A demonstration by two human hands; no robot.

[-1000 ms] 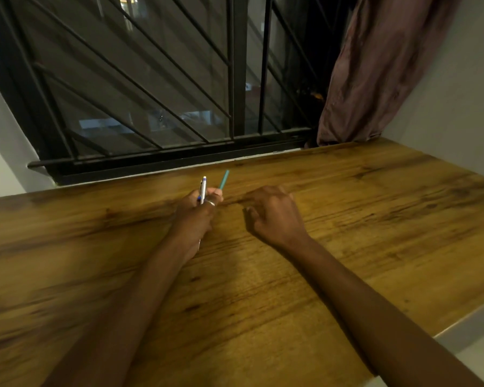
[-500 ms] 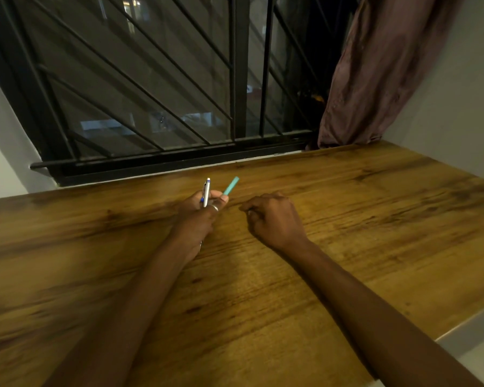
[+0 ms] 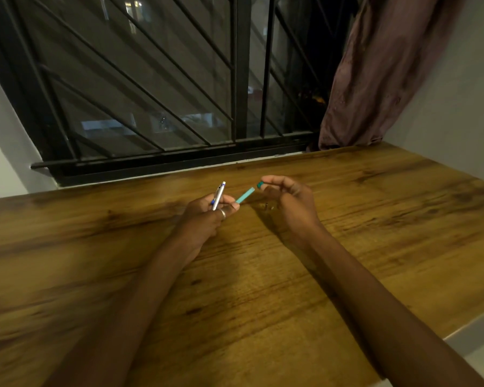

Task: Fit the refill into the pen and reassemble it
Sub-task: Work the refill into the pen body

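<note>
The left hand [image 3: 204,216] pinches a silver pen section [image 3: 219,195] and teal plastic barrel [image 3: 245,195]; the right hand's [image 3: 289,203] fingertips pinch a small teal cap [image 3: 260,185] just beside the barrel's end, above the wooden tabletop [image 3: 263,289].

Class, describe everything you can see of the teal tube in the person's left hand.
The teal tube is a slim, straight, matt piece, plastic by its look. It slants up and to the right above the wooden table, not touching it. Its lower end is pinched in the left hand, beside a silver pen part. Its upper end is free, just short of a small teal piece in the right hand.
</note>
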